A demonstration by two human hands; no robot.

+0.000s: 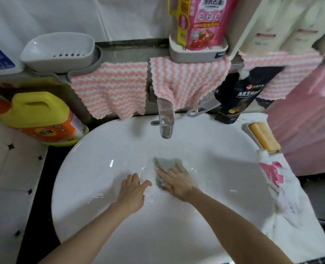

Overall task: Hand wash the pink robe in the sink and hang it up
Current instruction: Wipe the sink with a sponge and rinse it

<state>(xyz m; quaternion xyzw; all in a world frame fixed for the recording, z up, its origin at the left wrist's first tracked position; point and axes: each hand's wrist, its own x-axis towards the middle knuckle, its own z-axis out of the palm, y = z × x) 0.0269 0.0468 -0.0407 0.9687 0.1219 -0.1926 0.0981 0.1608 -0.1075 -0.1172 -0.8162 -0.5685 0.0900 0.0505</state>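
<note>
A white sink (104, 149) fills the middle of the view, wet at the bottom. My right hand (176, 181) lies flat with straight fingers on a small green cloth (169, 164) and presses it onto the basin floor. Beside it, my left hand (133, 189) rests open on the wet basin, its thumb pointing toward the cloth. A pink garment (306, 119), probably the robe, hangs at the right edge of the view, outside the sink. The chrome tap (165, 119) stands above the basin and no stream shows.
Pink-and-white striped cloths (110, 92) hang along the back rail. A yellow detergent jug (38, 117) stands at the left, and an empty grey soap dish (60, 50) above it. An orange soap bar (264, 138), a white-pink pouch (272, 174) and a black pouch (235, 96) sit at the right.
</note>
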